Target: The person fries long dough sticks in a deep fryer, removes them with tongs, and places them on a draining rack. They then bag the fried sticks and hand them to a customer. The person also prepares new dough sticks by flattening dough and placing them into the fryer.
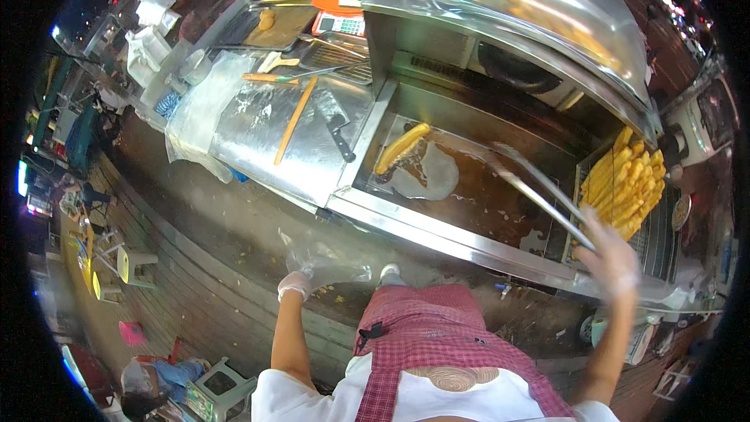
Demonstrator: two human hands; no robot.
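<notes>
My right hand (612,261), blurred, grips long metal tongs (542,196); their blurred tips reach over the hot oil (486,187) in the fryer. Whether the tips hold anything cannot be told. At the fryer's left end one golden fried dough stick (402,148) floats among bubbles. Many fried dough sticks (624,187) stand bunched in a wire rack at the right end, just beyond my right hand. My left hand (295,285), in a thin clear glove, holds a clear plastic bag (331,269) in front of the counter, left of my apron.
Left of the fryer, a steel worktop (252,129) carries a cleaver (337,129), a wooden stick (296,120) and a brush (275,62). Behind are a tray with dough (266,19) and a scale (340,23). A metal hood (521,17) overhangs the fryer's back. Stools and a seated person are at lower left.
</notes>
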